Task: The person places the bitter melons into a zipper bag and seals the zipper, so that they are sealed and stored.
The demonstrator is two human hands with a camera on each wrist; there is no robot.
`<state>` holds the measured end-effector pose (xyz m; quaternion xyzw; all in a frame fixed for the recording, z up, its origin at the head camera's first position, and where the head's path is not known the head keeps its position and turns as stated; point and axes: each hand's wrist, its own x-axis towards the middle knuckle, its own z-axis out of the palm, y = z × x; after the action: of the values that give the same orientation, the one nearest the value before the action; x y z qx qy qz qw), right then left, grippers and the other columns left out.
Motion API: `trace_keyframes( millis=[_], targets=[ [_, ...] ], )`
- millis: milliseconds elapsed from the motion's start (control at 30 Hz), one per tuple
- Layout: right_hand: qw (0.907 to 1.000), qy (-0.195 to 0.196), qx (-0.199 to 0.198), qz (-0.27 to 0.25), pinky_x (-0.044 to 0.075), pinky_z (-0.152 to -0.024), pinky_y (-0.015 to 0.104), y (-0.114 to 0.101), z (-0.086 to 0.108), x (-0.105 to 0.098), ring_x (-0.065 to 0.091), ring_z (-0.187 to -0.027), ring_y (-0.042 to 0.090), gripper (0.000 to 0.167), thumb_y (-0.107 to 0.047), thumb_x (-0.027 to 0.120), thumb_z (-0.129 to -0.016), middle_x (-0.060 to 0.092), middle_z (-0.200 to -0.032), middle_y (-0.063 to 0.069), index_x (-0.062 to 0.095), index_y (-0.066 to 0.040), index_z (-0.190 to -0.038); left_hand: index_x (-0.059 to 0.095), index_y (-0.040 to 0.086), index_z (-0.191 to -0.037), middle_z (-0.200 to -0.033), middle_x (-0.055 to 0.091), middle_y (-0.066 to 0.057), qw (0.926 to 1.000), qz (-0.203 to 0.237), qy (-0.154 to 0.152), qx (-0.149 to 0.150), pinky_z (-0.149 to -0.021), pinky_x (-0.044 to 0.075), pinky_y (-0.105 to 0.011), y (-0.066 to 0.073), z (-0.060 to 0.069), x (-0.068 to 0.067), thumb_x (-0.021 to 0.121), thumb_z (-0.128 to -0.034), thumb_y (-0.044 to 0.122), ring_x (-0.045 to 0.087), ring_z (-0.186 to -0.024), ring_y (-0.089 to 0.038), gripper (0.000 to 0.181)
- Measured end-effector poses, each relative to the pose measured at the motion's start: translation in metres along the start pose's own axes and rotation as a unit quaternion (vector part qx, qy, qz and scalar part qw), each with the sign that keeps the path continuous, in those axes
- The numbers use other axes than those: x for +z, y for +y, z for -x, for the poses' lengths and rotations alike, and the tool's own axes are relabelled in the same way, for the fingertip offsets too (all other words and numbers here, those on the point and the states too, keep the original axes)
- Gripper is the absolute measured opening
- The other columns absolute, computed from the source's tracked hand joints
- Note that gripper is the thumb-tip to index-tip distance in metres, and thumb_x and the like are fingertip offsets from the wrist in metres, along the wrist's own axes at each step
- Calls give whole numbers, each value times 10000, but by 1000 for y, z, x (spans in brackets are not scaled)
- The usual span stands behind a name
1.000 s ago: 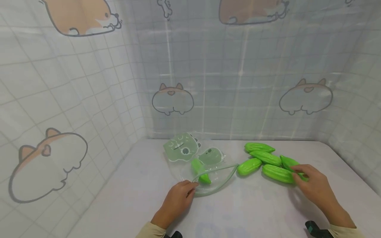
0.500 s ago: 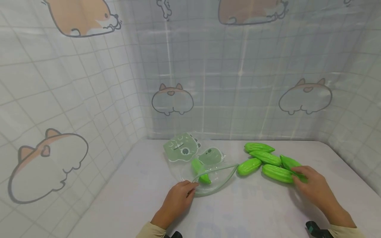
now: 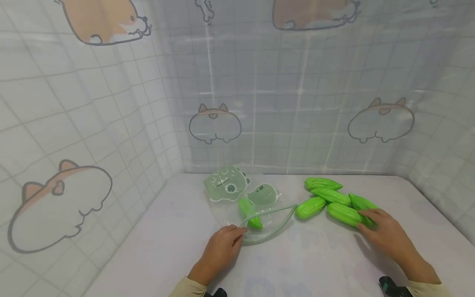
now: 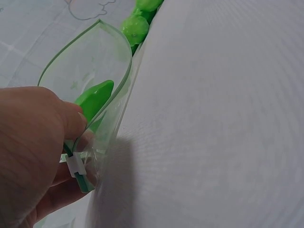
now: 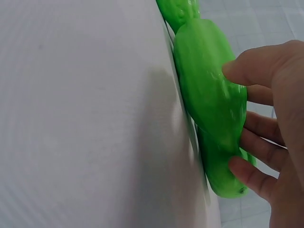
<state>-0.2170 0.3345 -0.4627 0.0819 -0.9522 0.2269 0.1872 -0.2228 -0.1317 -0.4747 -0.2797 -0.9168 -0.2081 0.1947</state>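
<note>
Bag (image 4: 105, 61) shows white slider (image 4: 75, 164) only in left wrist view.

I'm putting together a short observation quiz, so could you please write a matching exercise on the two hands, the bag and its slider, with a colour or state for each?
Things:
1. left hand
2. right hand
3. bag
4. slider

Descriptions:
a. see-through, trimmed in green
b. white
c. pinching the bag
d. touching a green vegetable

Pairs: 1-c; 2-d; 3-a; 4-b
</note>
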Motion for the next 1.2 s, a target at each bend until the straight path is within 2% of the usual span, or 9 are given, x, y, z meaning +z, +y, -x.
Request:
trace_keyframes(
  millis=[233, 567, 833, 1000, 1200],
  targets=[
    [9995, -264, 136, -111, 339, -934, 706, 0, -1, 1, 445, -1184, 571, 543, -279, 774, -871, 555, -1257, 340, 599, 65, -1253, 766, 135, -1108, -949, 709, 31, 10000, 3, 23, 33, -734, 547, -331, -1, 0, 2, 715, -908, 96, 657, -871, -139, 210],
    [9979, -548, 325, -65, 358, -917, 712, -1, -4, 2, 450, -1170, 605, 554, -166, 783, -829, 541, -1256, 383, 561, 86, -1269, 770, 128, -1095, -937, 711, 23, 9999, -27, 99, 73, -732, 547, -330, 0, 1, 0, 722, -897, 83, 660, -862, -145, 208],
    [9979, -491, 408, -94, 384, -900, 705, -3, -1, 3, 467, -1173, 602, 516, -158, 781, -840, 551, -1265, 373, 578, 48, -1268, 772, 134, -1094, -939, 711, 29, 10000, -35, 44, 23, -719, 545, -323, -1, 2, 0, 725, -899, 96, 656, -856, -135, 204],
    [9987, -300, 324, -261, 392, -886, 697, -1, 1, 2, 478, -1159, 599, 503, -223, 774, -869, 569, -1262, 354, 592, 28, -1265, 768, 151, -1117, -962, 709, 36, 10000, -16, -15, -15, -729, 541, -318, -2, 1, 2, 715, -917, 116, 650, -875, -132, 210],
    [9963, -260, 549, -604, 468, -808, 611, -3, 2, 0, 602, -1018, 479, 534, -341, 710, -935, 603, -1215, 326, 575, 36, -1288, 770, 148, -1110, -946, 707, 38, 10000, -59, -22, 7, -718, 538, -311, -2, 0, 1, 715, -915, 124, 650, -862, -127, 204]
  ],
)
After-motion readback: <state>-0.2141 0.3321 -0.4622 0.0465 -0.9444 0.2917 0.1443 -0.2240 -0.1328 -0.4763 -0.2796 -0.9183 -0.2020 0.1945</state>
